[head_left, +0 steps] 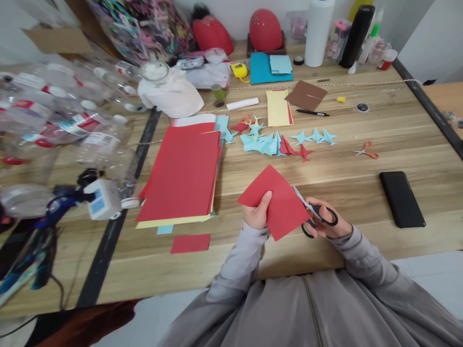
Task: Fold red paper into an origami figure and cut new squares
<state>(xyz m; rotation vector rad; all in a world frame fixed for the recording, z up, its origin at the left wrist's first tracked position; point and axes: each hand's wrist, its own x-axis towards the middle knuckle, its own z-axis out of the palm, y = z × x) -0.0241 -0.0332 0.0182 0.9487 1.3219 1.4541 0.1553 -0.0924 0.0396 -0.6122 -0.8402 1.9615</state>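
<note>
Wooden table [350, 178] has a red-topped paper stack [181, 173] on it. To its right, a smaller red sheet [280, 202] is pinched in the left hand [257, 213], thumb on top; right hand [336, 219] is curled round black-handled scissors [316, 211], blades at the sheet's edge.

my left hand [256, 214] pinches, its thumb [266, 198] lies uppermost and points forward, my right hand [334, 220] curls partway, its fingers [314, 201] reach toward the left one, both forearms [237, 255] angle inward ahead of me
</note>
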